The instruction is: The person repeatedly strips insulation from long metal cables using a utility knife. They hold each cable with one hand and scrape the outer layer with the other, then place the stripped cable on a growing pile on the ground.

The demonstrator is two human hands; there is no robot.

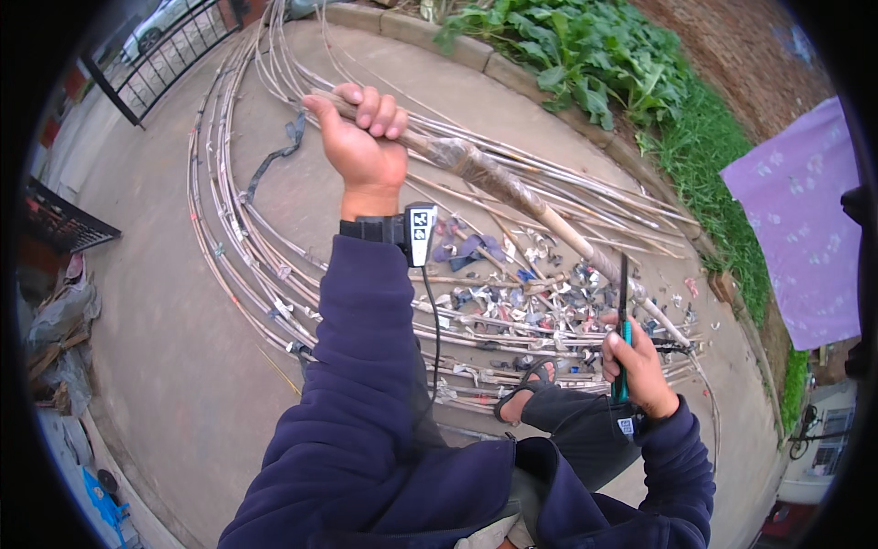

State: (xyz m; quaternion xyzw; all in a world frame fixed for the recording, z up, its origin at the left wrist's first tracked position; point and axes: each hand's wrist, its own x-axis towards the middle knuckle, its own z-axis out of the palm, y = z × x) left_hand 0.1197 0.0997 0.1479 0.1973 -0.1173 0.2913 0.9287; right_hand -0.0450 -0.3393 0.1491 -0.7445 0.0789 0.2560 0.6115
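Observation:
My left hand (367,130) is raised and closed around the upper end of a long wooden or bamboo pole (569,233). Clear plastic wrapping (480,168) is wound about part of the pole. From that grip the pole slants down to the right, with its lower end near the ground. In my right hand (641,364) is a teal-handled knife (623,343), its long dark blade upright and overlapping the pole's lower part in view. Whether the blade touches the pole I cannot tell. Scraps of torn plastic and cloth (528,302) litter the concrete below.
Long bundled bamboo strips (223,151) curve across the concrete on the left and under my arms. More poles (583,182) lie beyond the held one. A brick kerb (432,34) borders leafy plants (576,55). A purple cloth (799,219) hangs at right; a metal gate (168,62) stands upper left.

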